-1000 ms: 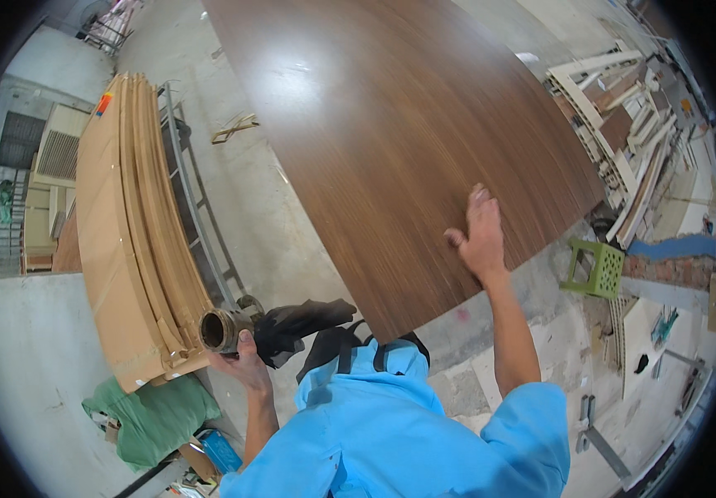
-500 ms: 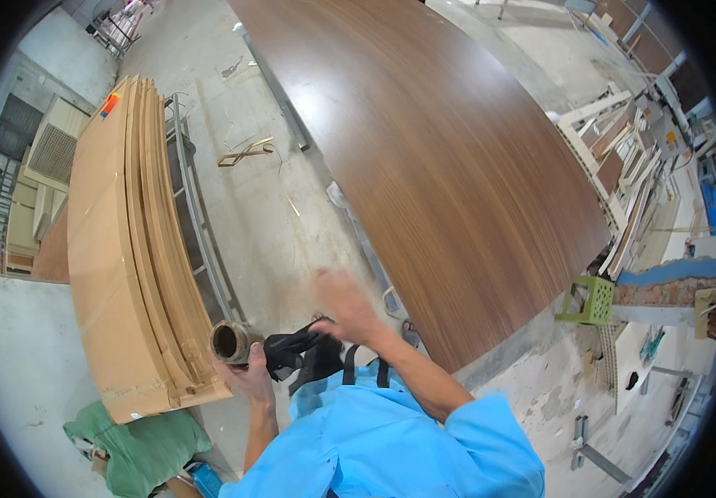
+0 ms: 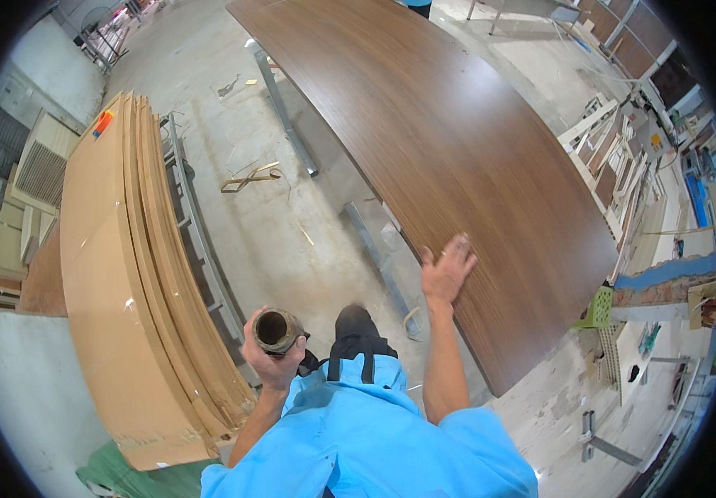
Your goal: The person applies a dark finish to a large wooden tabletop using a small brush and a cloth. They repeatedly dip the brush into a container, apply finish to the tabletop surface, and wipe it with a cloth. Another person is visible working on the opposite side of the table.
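clearly, the left hand is curled around a hollow cylinder just left of the lower middle of the frame, gripping it with fingers up the left side and thumb on the right. the right forearm rises almost straight from the lower edge; the right hand lies palm down on a large brown panel at its left edge, fingers open and pointing toward the top of the frame.

the cylinder's mouth faces up toward the camera, so its axis is seen nearly end-on and its length is hard to judge. the panel spans the upper middle and right of centre, its long axis slanting from the top, left of centre, down to the lower right.

it looks smooth and wood-patterned, grain running lengthwise, with a pale sheen on its surface and a thin dark left edge. the cylinder's rim is brownish and rough, its inside dark. tan cardboard sheets stand at the left of the frame, and metal bars show along the panel's left edge.
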Motion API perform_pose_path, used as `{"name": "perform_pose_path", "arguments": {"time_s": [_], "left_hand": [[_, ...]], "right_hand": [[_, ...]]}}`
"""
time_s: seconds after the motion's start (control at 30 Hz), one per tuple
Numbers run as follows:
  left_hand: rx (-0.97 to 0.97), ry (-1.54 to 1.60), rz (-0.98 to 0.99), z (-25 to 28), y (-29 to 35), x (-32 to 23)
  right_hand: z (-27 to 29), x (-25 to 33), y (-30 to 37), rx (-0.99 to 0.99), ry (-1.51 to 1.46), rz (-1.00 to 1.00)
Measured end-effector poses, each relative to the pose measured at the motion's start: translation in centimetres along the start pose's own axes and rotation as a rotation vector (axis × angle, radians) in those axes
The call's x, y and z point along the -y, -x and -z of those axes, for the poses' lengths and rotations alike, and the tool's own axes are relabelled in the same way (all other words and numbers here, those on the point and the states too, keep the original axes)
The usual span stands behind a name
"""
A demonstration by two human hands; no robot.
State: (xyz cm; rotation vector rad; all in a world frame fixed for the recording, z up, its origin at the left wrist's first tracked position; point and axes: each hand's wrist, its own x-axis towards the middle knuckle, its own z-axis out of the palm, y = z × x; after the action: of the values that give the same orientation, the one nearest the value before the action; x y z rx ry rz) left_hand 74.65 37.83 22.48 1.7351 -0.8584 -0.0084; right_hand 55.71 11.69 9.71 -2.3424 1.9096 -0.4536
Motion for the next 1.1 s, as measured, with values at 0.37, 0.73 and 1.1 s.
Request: {"name": "perform_pose_path", "arguments": {"time_s": [0.37,0.73,1.1], "left_hand": [[-0.103,0.035,0.142,-3.0,-15.2,9.3],[0.092,-0.083,-0.075,-10.4,-31.9,11.8],[0.792,0.333,-0.149,-14.5,-43.1,17.5]], "right_hand": [[-11.5,26.5,-17.6,0.018,-0.401,0.345],[-11.5,24.2,-15.7,-0.032,-0.49,0.454],[-10.2,29.3,-8.7,-0.085,-0.365,0.18]]}}
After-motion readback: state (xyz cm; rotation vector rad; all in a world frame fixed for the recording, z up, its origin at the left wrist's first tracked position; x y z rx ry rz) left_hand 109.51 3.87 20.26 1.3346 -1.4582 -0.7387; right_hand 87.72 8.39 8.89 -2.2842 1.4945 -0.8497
